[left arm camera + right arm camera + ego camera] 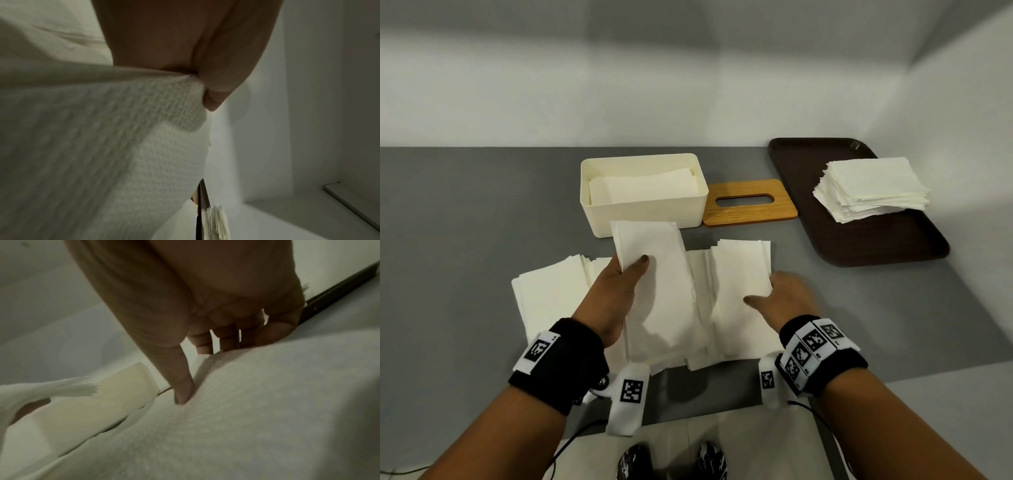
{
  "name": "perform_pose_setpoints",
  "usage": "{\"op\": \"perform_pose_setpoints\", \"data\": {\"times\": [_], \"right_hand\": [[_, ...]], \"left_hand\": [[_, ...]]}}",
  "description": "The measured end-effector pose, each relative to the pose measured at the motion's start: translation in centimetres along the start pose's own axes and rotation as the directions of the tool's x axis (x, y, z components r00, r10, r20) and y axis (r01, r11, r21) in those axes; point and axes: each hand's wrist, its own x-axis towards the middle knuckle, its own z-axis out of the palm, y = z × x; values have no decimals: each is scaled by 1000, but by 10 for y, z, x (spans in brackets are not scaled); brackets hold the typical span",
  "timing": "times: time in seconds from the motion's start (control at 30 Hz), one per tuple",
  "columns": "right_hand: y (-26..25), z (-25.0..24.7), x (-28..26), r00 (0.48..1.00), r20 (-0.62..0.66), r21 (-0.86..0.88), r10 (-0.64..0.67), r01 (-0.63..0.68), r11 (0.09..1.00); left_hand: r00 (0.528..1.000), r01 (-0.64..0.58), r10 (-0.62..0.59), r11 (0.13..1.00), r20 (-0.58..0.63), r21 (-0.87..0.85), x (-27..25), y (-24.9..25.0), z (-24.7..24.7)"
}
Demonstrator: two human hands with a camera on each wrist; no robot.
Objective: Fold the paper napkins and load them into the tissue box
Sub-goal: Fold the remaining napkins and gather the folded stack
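Napkins [739, 298] lie spread in overlapping folded rows on the gray table [465, 222], just in front of the open cream tissue box [647, 209], already partly filled. The person's left hand [616, 291] pinches one folded napkin [654, 246], lifted toward the box; the right hand [787, 301] rests flat, fingers straight, on the rightmost napkins.
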Motion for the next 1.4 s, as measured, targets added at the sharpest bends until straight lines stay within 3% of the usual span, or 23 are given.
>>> {"op": "perform_pose_setpoints", "data": {"times": [0.23,0.43,0.5,0.6,0.67,0.73,0.83,0.9,0.97,1.1,1.4], "right_hand": [[4,-7,-3,985,-160,64,-60,71,995],[18,-32,-6,955,-262,228,-136,199,953],[18,-41,-11,959,-258,417,-122,224,881],[9,-52,-24,971,-193,671,-140,235,703],[0,-51,-28,977,-118,797,-180,201,570],[-10,-43,-30,975,-50,849,-218,156,504],[-27,-27,-33,959,28,844,-283,129,521],[-37,-18,-35,954,38,834,-299,134,535],[-44,-11,-36,950,-15,782,-311,204,589],[-50,-4,-41,942,-89,691,-322,292,662],[-58,-6,-47,950,-139,573,-278,306,760]], "left_hand": [[1000,29,-29,999,-8,13,-1,-3,-1],[999,41,-41,999,-3,7,-3,1,2],[999,53,-52,999,6,-7,-4,3,4],[996,83,-83,997,-14,-4,-7,7,10],[993,115,-115,993,-7,2,-6,5,15],[991,129,-128,991,24,-21,-8,6,22],[989,132,-127,990,77,-55,-11,6,33],[995,71,-69,997,75,-18,-15,6,39],[998,33,-32,999,54,-20,-16,7,42],[996,72,-62,985,70,-157,-18,9,38],[995,41,-24,981,95,-188,-18,6,36]]}}
